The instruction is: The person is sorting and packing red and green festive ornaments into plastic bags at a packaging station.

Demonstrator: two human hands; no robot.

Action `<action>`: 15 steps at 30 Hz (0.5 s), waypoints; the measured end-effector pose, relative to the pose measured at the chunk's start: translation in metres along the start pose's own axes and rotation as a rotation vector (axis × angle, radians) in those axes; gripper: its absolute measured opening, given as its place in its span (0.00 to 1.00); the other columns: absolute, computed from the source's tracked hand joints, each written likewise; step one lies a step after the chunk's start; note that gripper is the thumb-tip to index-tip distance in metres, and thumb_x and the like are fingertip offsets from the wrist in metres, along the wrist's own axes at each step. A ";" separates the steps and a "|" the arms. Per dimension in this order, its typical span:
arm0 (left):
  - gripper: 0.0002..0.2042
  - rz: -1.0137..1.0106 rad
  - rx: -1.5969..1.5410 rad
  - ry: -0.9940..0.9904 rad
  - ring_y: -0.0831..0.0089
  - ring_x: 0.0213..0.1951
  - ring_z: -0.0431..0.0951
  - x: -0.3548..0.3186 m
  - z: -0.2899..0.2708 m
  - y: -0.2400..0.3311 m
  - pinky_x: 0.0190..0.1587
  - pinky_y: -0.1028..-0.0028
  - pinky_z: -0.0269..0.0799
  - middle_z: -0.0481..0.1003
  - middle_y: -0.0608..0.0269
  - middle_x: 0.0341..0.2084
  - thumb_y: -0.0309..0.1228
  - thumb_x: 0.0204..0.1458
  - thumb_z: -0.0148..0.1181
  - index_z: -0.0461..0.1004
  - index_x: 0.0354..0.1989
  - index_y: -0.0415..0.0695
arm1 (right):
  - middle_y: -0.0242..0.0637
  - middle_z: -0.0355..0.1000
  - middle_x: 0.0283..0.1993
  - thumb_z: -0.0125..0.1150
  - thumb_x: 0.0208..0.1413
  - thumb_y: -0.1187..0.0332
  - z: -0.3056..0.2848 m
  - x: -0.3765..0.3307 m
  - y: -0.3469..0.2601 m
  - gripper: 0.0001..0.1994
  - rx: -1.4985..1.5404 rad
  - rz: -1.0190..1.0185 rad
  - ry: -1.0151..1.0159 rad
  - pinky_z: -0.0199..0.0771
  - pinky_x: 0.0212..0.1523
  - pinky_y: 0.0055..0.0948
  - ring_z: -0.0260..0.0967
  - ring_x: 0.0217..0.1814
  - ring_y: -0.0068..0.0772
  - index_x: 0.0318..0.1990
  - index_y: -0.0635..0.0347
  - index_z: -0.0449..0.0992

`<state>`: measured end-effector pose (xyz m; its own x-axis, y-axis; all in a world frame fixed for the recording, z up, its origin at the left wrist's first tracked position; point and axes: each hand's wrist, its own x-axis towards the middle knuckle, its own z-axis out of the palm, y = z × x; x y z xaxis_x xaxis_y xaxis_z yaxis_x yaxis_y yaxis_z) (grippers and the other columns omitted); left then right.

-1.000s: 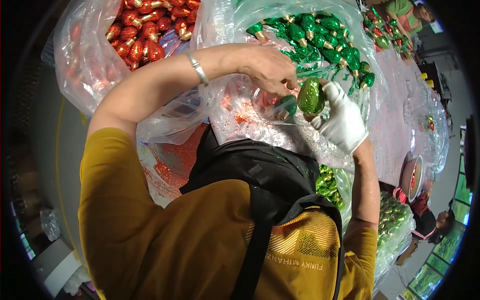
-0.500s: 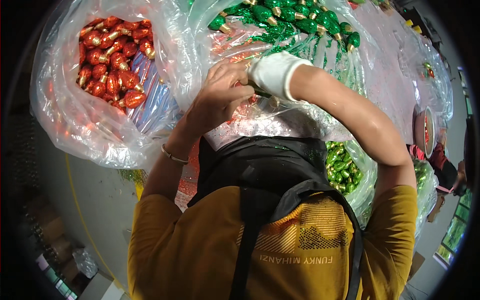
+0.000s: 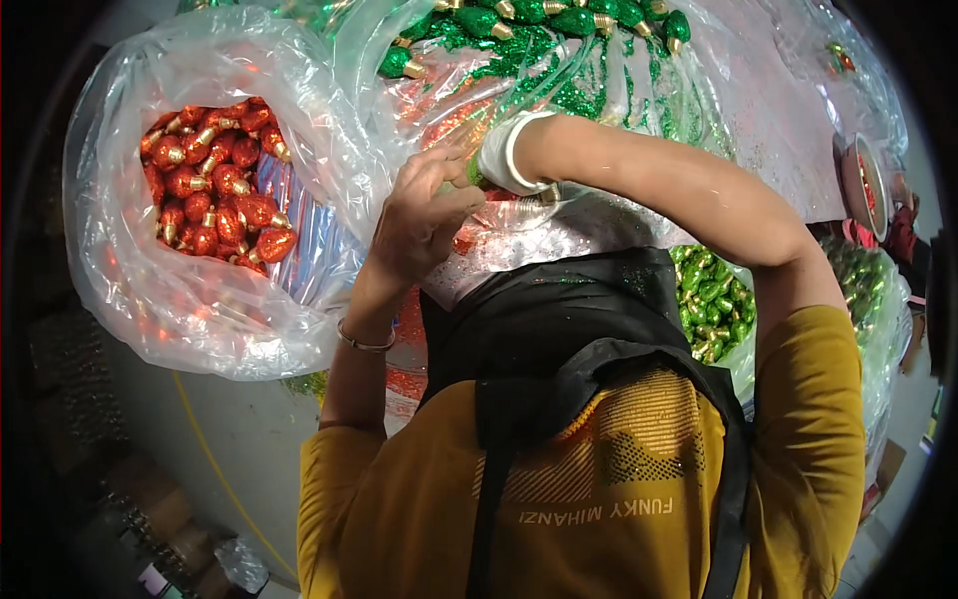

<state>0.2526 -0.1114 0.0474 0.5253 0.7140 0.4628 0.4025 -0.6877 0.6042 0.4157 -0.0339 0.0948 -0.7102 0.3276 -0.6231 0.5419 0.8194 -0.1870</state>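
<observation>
My left hand, bare and with a bracelet at its wrist, is held over the near part of the plastic-covered table. Its fingers are curled and meet the gloved hand; anything between them is hidden. My right hand wears a white glove and bends down against the left one, so its own fingers are out of sight. A patch of green shows at the glove's left edge. Just below the right wrist lies a small gold screw base. Beyond both hands, several green glittery bulbs lie on plastic strewn with green glitter.
At the left, a clear plastic bag stands open around red glittery bulbs. Lighter green bulbs fill another bag by my right side. A bowl with red contents is at the far right. Red glitter covers the near plastic.
The view has shifted, and the right forearm lies more level across the table. My gloved hand has turned downward and shows less. The left hand stays close beside it, fingers still curled.
</observation>
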 end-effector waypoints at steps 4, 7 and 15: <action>0.07 0.098 0.106 0.004 0.52 0.49 0.72 -0.003 -0.002 0.001 0.48 0.62 0.68 0.73 0.57 0.36 0.23 0.46 0.61 0.76 0.35 0.44 | 0.47 0.76 0.36 0.56 0.48 0.72 0.000 -0.007 0.011 0.10 0.143 -0.202 0.125 0.73 0.36 0.38 0.75 0.38 0.47 0.38 0.60 0.78; 0.08 0.106 0.159 0.135 0.53 0.46 0.73 -0.013 0.007 -0.003 0.46 0.63 0.70 0.73 0.58 0.35 0.25 0.48 0.59 0.76 0.38 0.44 | 0.48 0.76 0.33 0.56 0.47 0.72 0.017 0.000 0.014 0.08 -0.008 -0.028 0.097 0.72 0.35 0.38 0.74 0.35 0.48 0.35 0.61 0.78; 0.12 0.091 0.207 0.035 0.53 0.46 0.73 -0.012 0.003 0.002 0.47 0.60 0.70 0.71 0.57 0.34 0.22 0.46 0.56 0.75 0.41 0.44 | 0.46 0.77 0.33 0.61 0.45 0.71 0.025 -0.008 0.018 0.12 0.168 -0.009 -0.020 0.73 0.34 0.38 0.74 0.33 0.44 0.39 0.63 0.79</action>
<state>0.2491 -0.1218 0.0414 0.5416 0.6497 0.5334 0.5016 -0.7590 0.4152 0.4420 -0.0334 0.0774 -0.7075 0.3098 -0.6353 0.6041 0.7315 -0.3161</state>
